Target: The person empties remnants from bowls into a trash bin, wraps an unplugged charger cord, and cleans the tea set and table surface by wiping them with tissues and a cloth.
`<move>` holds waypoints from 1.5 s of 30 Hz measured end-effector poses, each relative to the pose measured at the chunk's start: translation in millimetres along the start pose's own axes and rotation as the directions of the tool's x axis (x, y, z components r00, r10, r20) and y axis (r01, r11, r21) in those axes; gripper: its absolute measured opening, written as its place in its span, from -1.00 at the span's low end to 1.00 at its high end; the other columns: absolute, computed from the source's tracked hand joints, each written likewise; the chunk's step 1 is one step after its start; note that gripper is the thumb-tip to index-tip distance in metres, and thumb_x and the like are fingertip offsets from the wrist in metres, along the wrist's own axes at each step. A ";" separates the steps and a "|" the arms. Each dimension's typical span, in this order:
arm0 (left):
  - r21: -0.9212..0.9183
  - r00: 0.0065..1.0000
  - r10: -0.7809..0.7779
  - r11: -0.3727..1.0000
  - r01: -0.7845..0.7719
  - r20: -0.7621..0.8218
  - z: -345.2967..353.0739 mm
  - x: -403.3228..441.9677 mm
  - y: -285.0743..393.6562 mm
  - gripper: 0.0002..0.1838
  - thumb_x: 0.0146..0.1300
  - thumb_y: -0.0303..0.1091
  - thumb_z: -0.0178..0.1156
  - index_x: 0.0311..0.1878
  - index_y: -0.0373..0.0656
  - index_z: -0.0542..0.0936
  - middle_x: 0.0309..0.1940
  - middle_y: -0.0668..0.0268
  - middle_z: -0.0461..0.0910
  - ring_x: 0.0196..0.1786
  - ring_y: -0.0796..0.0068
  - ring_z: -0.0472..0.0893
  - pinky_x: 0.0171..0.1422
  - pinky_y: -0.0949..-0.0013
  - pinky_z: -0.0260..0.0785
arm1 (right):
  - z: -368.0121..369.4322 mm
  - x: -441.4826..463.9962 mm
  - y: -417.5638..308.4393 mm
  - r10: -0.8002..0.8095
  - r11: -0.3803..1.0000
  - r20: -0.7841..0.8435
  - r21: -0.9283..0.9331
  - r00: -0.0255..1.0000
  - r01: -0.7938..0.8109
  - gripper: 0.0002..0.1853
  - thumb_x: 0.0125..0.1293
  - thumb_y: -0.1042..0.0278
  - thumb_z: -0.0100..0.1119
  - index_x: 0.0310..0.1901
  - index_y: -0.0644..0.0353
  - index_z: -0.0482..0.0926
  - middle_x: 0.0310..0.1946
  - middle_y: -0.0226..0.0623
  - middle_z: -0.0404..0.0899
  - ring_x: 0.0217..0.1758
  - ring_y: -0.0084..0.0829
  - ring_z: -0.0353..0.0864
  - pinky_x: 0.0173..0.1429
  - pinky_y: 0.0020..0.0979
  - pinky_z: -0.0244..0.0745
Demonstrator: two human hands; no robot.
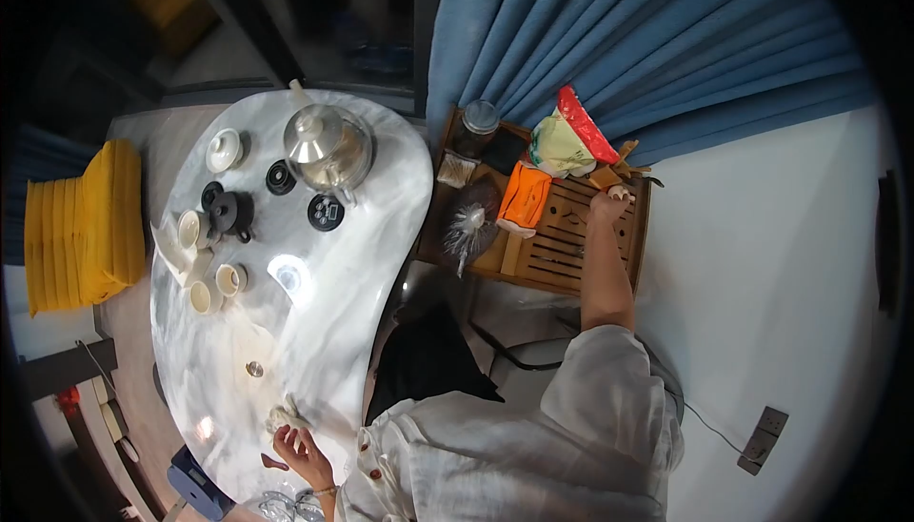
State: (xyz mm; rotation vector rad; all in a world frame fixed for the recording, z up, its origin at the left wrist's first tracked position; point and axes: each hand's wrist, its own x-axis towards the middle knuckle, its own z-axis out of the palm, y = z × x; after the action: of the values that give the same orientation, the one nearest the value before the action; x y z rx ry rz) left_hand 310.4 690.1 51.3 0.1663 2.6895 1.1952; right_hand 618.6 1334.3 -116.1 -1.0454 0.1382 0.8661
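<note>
My left hand (300, 453) is at the near end of the marble table (333, 332), its fingers curled beside a crumpled pale cloth (285, 414); whether it grips the cloth is unclear. A small round metal piece (254, 369) lies beyond it. My right hand (609, 202) reaches over the slatted wooden tray (562, 260), its fingers closed around a small whitish object (620, 194). Next to that hand are a small wooden block (604, 177) and an orange packet (525, 198). A red and cream bag (569, 138) stands behind.
On the table stand a glass kettle (328, 149), a dark teapot (228, 213), a lidded white bowl (225, 150) and several pale cups (230, 279). A glass jar (478, 124) and a knotted plastic bag (470, 222) occupy the tray's left side. Blue curtains (647, 37) hang behind.
</note>
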 end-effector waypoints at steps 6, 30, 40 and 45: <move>-0.179 0.989 -0.091 0.982 0.068 -0.120 -28.0 -10.6 -34.5 -0.62 0.24 -0.40 0.15 0.08 -0.18 0.31 0.01 0.26 0.33 -0.03 0.38 0.40 -0.06 0.39 0.34 | -25.0 -96.3 -21.9 -0.468 0.016 0.456 -0.852 0.757 0.523 -0.64 0.02 0.60 0.17 -0.07 0.39 0.48 -0.12 0.04 0.52 -0.12 -0.17 0.54 0.01 -0.31 0.43; -0.559 0.113 -0.641 0.730 0.393 -0.759 -144.0 -114.2 -236.3 -0.27 -0.09 -0.18 0.41 0.13 -0.25 0.31 0.13 -0.05 0.19 0.22 0.04 0.20 0.30 0.16 0.12 | -343.5 -618.1 61.8 0.281 0.928 -0.363 0.340 -0.888 0.155 -0.40 0.22 0.53 -0.10 0.33 0.28 0.09 0.38 -0.01 -0.02 0.45 0.01 -0.10 0.44 0.01 -0.21; -0.172 0.494 -0.589 0.736 0.655 -0.640 -208.4 -23.9 -238.3 0.19 -0.41 -0.14 0.52 0.34 -0.21 0.04 0.22 -0.01 0.17 0.22 -0.05 0.21 0.27 0.12 0.18 | -322.0 -665.1 85.6 0.537 0.841 -0.064 0.124 -0.841 0.527 -0.68 0.18 0.59 -0.03 -0.04 0.19 0.57 -0.07 -0.17 0.56 0.02 -0.29 0.50 0.17 -0.30 0.31; -0.160 0.492 -0.545 0.763 0.626 -0.679 -219.1 -43.4 -240.0 0.08 -0.40 -0.22 0.50 0.26 -0.27 0.15 0.13 0.04 0.27 0.12 0.01 0.28 0.20 0.14 0.22 | -306.3 -766.5 207.8 0.555 0.817 0.422 -0.115 -0.717 0.566 -0.70 0.29 0.41 -0.04 0.01 0.25 0.54 -0.16 -0.16 0.62 -0.14 -0.38 0.61 -0.02 -0.47 0.45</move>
State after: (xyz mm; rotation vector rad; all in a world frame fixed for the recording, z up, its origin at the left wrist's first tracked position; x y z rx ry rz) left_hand 298.6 363.8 22.1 -1.3806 2.9302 0.9776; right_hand 50.1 704.3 -49.7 0.0804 -2.4695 1.6276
